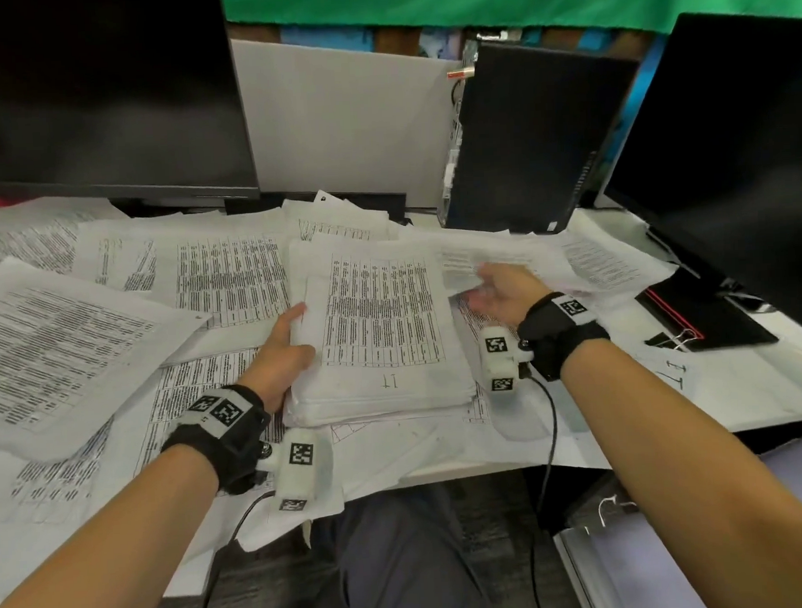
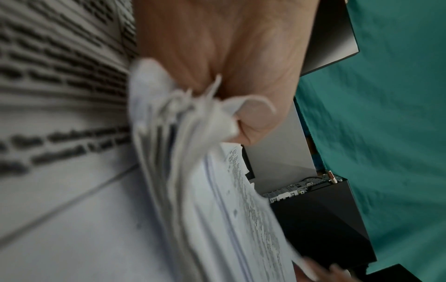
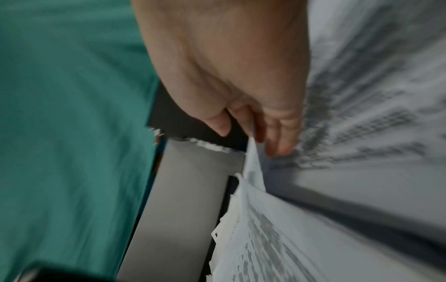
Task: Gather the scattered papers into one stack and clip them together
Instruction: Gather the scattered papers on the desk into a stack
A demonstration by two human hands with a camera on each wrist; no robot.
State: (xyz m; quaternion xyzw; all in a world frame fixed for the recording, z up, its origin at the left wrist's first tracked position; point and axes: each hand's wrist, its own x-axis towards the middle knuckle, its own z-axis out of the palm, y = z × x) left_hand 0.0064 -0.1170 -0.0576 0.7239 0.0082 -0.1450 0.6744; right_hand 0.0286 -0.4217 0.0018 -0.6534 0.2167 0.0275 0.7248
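My left hand point(image 1: 279, 355) grips the left edge of the stack point(image 1: 382, 332), thumb on top and fingers curled under; the left wrist view shows the sheet edges fanned and crumpled against my palm. The stack lies in the middle of the table point(image 1: 761, 380), on top of more printed pages. My right hand point(image 1: 504, 294) is just beside the stack's right edge, reaching into the loose sheets point(image 1: 586, 263) on that side. In the right wrist view my fingers point(image 3: 284, 137) are fairly straight, their tips against a printed page with one sheet edge standing beside them. They look relaxed rather than clenched, and I cannot tell whether they have caught that sheet.

To do this step well, I think I should keep the left grip firm so the gathered pile does not slide, then draw the right-hand sheets over flat instead of scrunching them. The edges are ragged, so the pile will want tapping square before clipping. Many scattered papers point(image 1: 65, 337) remain on the left. A binder clip point(image 1: 676, 337) waits on the dark pad point(image 1: 712, 322) at the right, well apart from the stack.
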